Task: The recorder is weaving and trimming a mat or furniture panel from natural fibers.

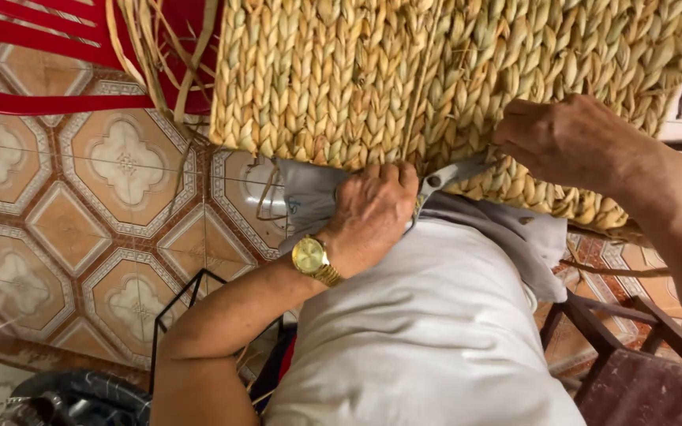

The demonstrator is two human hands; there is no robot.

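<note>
A large panel of plaited, straw-coloured woven fibre (436,79) is lying across the person's lap, filling the upper part of the view and resting on the pale grey trousers (428,331). The left hand (372,209), wearing a gold wristwatch (311,257), is clenching tight around the handles of a pair of grey metal scissors (445,177), whose blades are pointing right along the panel's lower edge (whether the blades are parted cannot be told). The right hand (566,140) is pressing on the weave just beside the blade tips, fingers curled together and pinching the plaited edge. Below lies a floor of patterned orange and cream tiles (80,197), with a red plastic chair (49,47) at upper left and a dark wooden stool (633,371) at lower right.
</note>
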